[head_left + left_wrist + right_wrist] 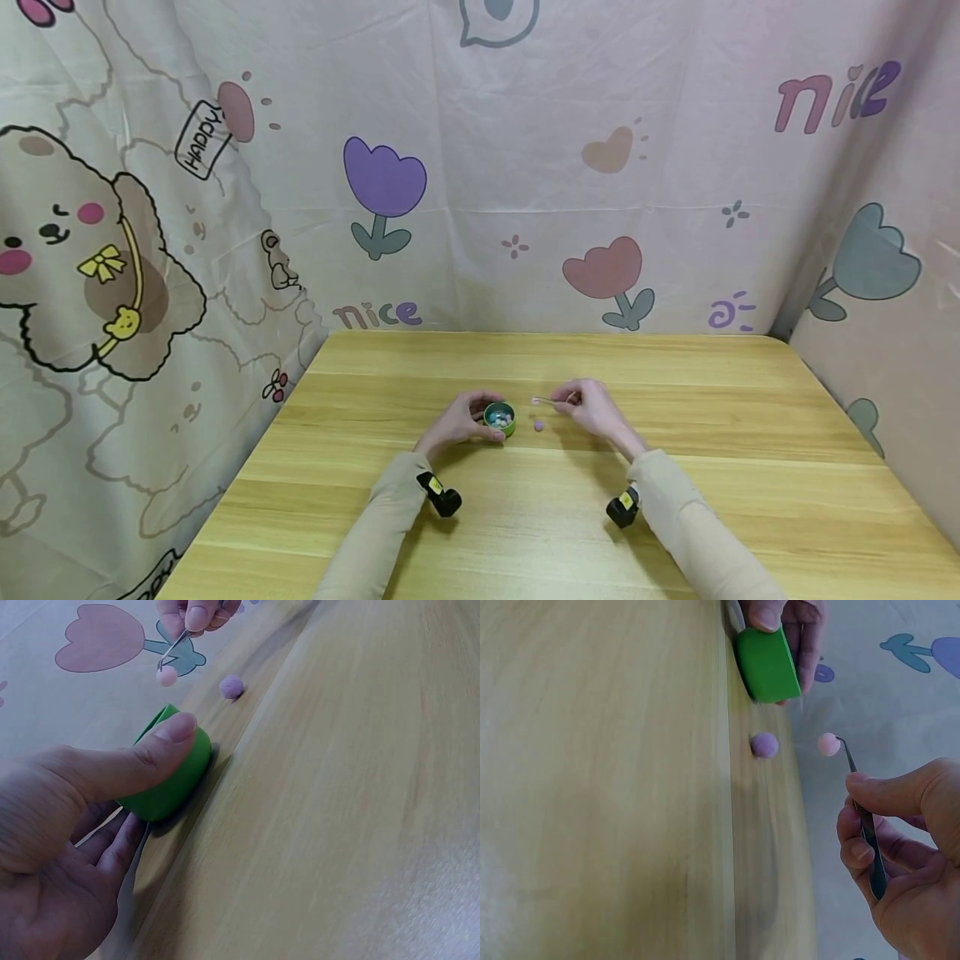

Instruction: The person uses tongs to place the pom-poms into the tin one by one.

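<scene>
My left hand [467, 418] grips a small green cup [177, 778] that stands on the table, thumb on the near side and fingers around the far side. Several small pale and bluish balls lie inside the cup in the head view. With thumb and fingers my right hand [900, 847] pinches a pair of tweezers [867, 825] with a bent tip. A pale pink pompom [829, 744] hangs at that tip, above the table and to the right of the cup. Below it a purple pompom [765, 745] lies on the wood, between the cup and my right hand.
The wooden table [525, 533] reaches back to a patterned curtain [480, 183]. More of the printed cloth hangs along the left and right sides. A small black camera [442, 496] is strapped to my left wrist, another camera [623, 507] to my right.
</scene>
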{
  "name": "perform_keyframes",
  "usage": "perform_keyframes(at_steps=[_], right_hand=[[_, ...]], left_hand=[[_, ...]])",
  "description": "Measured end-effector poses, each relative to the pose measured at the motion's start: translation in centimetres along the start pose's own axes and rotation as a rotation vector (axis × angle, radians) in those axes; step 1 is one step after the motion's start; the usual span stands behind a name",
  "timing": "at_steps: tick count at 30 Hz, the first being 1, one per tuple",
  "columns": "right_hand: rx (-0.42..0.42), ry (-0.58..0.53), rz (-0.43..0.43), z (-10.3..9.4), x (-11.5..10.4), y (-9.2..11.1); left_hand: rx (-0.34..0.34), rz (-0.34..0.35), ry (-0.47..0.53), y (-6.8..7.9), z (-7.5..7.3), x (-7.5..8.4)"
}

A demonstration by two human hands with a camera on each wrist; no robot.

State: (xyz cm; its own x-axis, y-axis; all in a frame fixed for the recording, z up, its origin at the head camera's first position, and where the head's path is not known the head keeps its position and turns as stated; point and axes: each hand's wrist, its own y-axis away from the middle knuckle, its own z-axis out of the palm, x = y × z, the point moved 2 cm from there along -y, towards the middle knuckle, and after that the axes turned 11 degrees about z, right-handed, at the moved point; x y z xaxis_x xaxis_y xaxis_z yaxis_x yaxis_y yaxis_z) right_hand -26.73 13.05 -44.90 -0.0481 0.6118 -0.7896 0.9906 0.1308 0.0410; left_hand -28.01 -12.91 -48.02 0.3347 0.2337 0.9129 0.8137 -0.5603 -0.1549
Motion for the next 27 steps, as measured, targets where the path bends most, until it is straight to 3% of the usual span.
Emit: perform_keyframes(at_steps=[27], right_hand=[[-0.050, 0.010, -0.121, 1.4, -1.9, 0.4]], left_hand=[[-0.008, 0.015, 0.029, 0.0, 0.1, -0.1]])
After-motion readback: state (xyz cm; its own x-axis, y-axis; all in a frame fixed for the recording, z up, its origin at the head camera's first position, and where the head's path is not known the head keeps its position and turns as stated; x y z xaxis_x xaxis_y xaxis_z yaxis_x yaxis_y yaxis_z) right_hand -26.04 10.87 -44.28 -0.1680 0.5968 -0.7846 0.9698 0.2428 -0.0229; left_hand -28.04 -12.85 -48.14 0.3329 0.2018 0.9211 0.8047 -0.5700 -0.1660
